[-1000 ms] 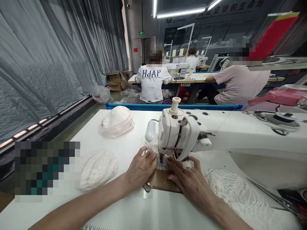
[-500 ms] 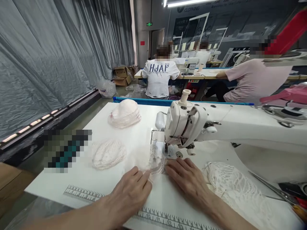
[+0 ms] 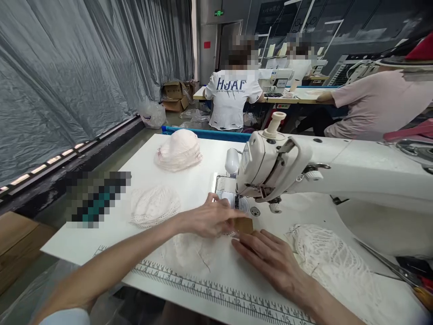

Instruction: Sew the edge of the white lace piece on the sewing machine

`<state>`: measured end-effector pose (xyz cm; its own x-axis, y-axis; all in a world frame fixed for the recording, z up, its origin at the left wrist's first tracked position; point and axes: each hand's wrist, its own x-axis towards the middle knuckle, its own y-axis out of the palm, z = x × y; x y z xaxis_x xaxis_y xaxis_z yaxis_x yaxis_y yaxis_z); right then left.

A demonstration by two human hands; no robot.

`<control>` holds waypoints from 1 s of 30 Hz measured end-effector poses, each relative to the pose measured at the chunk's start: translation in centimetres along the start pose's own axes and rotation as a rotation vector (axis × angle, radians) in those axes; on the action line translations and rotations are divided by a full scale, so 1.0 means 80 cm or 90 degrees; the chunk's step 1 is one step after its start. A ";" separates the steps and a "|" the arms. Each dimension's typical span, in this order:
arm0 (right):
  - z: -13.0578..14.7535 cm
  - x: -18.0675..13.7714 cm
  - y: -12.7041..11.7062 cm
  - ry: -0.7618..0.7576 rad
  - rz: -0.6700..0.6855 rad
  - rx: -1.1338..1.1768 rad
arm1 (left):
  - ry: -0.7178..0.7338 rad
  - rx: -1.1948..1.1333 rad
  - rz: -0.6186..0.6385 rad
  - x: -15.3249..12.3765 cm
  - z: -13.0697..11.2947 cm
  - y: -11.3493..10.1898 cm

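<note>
My left hand (image 3: 211, 217) reaches across to the needle area of the white sewing machine (image 3: 264, 167). Its fingers are bent and closed at the edge of a small flat brown piece (image 3: 244, 225), whose kind I cannot make out. My right hand (image 3: 270, 255) lies low on the table, fingers stretched out, the tips close to the brown piece. A sheer white lace piece (image 3: 191, 253) spreads below my left hand and forearm, partly hidden by them. The presser foot (image 3: 237, 201) stands just beyond my left fingers.
Stacked white lace cups (image 3: 179, 151) and a lace pile (image 3: 154, 206) lie to the left. More lace (image 3: 333, 255) and scissors (image 3: 389, 264) are on the right. A printed ruler (image 3: 216, 291) runs along the front of the table (image 3: 135, 257). People sit at machines ahead.
My left hand has moved up and right from the lace toward the needle. The brown piece now shows between the hands. The lace lies nearer the front edge. The view has shifted.
</note>
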<state>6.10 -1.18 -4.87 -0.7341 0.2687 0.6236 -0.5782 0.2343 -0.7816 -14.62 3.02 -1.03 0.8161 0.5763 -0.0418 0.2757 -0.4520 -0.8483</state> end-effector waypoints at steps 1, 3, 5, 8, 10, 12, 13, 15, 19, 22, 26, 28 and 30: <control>-0.002 -0.001 0.000 0.004 0.003 -0.001 | -0.027 -0.016 -0.004 0.001 0.007 -0.001; -0.006 -0.003 0.003 0.010 0.011 -0.002 | -0.091 -0.036 -0.039 -0.005 0.017 0.000; -0.010 -0.005 0.009 0.020 0.015 -0.012 | -0.148 -0.046 -0.082 -0.013 0.021 0.002; -0.016 -0.008 0.018 0.050 0.022 -0.031 | -0.202 -0.036 -0.130 -0.016 0.023 0.011; -0.018 -0.009 0.022 0.066 0.027 -0.037 | -0.202 -0.015 -0.147 -0.013 0.024 0.018; -0.019 -0.009 0.024 0.072 0.037 -0.040 | -0.185 0.007 -0.161 -0.009 0.026 0.024; -0.019 -0.009 0.024 0.071 0.042 -0.039 | -0.177 0.019 -0.168 -0.008 0.027 0.027; -0.020 -0.008 0.023 0.069 0.050 -0.036 | -0.169 0.038 -0.176 -0.007 0.029 0.030; -0.021 -0.006 0.021 0.072 0.065 -0.032 | -0.167 0.048 -0.183 -0.008 0.030 0.032; -0.021 -0.008 0.023 0.069 0.064 -0.032 | -0.169 0.037 -0.186 -0.008 0.030 0.032; -0.021 -0.010 0.025 0.058 0.057 -0.052 | -0.168 0.017 -0.184 -0.009 0.030 0.032; -0.021 -0.009 0.026 0.054 0.071 -0.065 | -0.164 0.020 -0.186 -0.010 0.030 0.033; -0.020 -0.006 0.025 0.053 0.079 -0.075 | -0.162 0.029 -0.189 -0.009 0.031 0.034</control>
<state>5.87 0.64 -6.73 -0.7623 0.3778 0.5255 -0.4358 0.3007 -0.8483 -15.75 3.07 -4.65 0.5512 0.8300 0.0846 0.4533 -0.2129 -0.8655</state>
